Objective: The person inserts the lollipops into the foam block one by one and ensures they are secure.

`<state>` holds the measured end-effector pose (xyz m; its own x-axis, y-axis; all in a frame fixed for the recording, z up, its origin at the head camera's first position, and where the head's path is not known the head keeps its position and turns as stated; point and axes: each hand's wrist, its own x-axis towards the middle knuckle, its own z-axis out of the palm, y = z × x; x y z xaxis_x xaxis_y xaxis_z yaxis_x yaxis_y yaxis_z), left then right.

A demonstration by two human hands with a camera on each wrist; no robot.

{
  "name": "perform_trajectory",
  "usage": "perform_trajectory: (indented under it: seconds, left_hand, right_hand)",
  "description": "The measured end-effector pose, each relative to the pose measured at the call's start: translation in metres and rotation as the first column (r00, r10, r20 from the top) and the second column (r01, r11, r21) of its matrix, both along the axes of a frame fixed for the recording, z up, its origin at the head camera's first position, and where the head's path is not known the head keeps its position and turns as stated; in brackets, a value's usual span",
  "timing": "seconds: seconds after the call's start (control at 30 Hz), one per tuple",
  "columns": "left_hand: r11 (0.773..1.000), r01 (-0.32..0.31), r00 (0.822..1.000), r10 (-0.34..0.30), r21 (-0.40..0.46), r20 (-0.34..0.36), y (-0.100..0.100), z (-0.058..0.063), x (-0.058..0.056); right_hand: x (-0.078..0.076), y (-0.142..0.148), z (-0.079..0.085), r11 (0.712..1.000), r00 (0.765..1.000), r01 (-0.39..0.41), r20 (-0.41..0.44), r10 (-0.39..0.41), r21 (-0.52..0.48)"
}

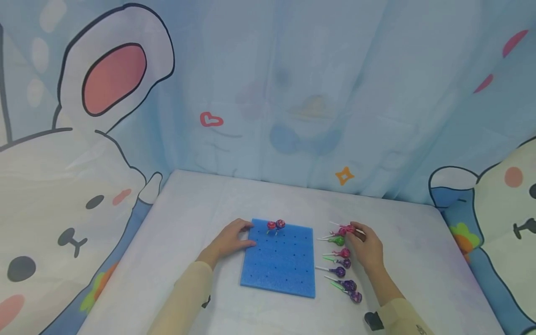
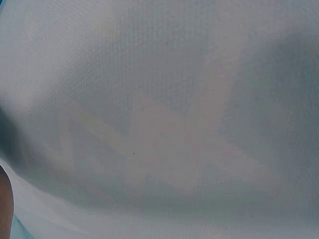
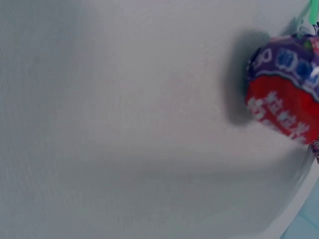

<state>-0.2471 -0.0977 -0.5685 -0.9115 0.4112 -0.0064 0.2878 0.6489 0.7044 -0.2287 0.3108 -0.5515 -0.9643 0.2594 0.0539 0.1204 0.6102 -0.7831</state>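
Observation:
My left hand [image 1: 230, 239] rests at the left edge of a blue foam board [image 1: 278, 260] dotted with small holes, thumb and fingers touching it. Two red-wrapped lollipops [image 1: 276, 225] stand in the board near its far edge. To the right of the board, my right hand [image 1: 369, 249] pinches a pink lollipop [image 1: 345, 229] at the far end of a loose column of lollipops. Just nearer lies a green lollipop [image 1: 337, 240]. In the right wrist view a red and purple lollipop [image 3: 284, 87] shows close up; neither hand is clearly seen there.
Several more lollipops, among them another pink one [image 1: 343, 253] and a purple one [image 1: 339, 271], lie with sticks pointing left on the white table cover [image 1: 201, 195]. A light blue cartoon curtain [image 1: 310, 83] hangs behind and at both sides.

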Motion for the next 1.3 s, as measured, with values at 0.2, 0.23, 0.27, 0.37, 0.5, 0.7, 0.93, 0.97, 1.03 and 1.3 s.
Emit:
perform_trajectory:
  seconds: [0.2, 0.23, 0.27, 0.37, 0.5, 0.7, 0.93, 0.97, 1.03, 1.3]
  left_hand:
    - [1.0, 0.005, 1.0, -0.005, 0.002, 0.0, 0.0, 0.001, 0.002]
    - [1.0, 0.006, 1.0, -0.006, 0.002, -0.002, 0.0, 0.001, 0.002]
    - [1.0, 0.008, 1.0, -0.008, 0.003, -0.003, 0.0, 0.001, 0.002]
    - [1.0, 0.007, 1.0, -0.007, 0.004, -0.005, 0.0, 0.001, 0.001]
    - [1.0, 0.002, 1.0, -0.002, 0.012, -0.009, 0.0, 0.0, 0.002]
    - [1.0, 0.001, 1.0, -0.001, 0.006, -0.013, 0.0, -0.002, 0.002]
    - [1.0, -0.004, 1.0, 0.005, 0.016, -0.016, -0.001, -0.003, 0.001]
    - [1.0, -0.004, 1.0, 0.004, 0.015, -0.016, -0.001, -0.003, 0.001]
    - [1.0, -0.002, 1.0, 0.002, 0.017, -0.017, -0.001, -0.003, 0.001]
    - [1.0, 0.004, 1.0, -0.004, 0.027, -0.019, 0.0, -0.003, 0.0]
  right_hand:
    - [0.0, -0.006, 0.002, 0.999, 1.0, 0.0, -0.031, -0.002, -0.039]
    - [0.0, -0.008, 0.003, 0.999, 0.999, 0.004, -0.033, -0.006, -0.051]
    - [0.0, -0.01, 0.003, 0.998, 0.999, 0.004, -0.039, -0.006, -0.058]
    - [0.001, -0.017, 0.007, 0.996, 0.998, -0.016, -0.07, 0.01, -0.084]
    - [0.002, -0.027, 0.012, 0.994, 0.995, -0.055, -0.086, 0.047, -0.096]
    - [-0.001, -0.044, 0.019, 0.993, 0.993, -0.104, -0.069, 0.1, -0.054]
    - [-0.004, -0.07, 0.023, 0.986, 0.977, -0.166, -0.135, 0.165, 0.005]
    - [-0.004, -0.074, 0.023, 0.986, 0.975, -0.168, -0.145, 0.168, 0.009]
    - [-0.004, -0.081, 0.023, 0.983, 0.969, -0.179, -0.167, 0.181, 0.029]
    - [-0.003, -0.102, 0.024, 0.962, 0.945, -0.262, -0.18, 0.273, 0.083]
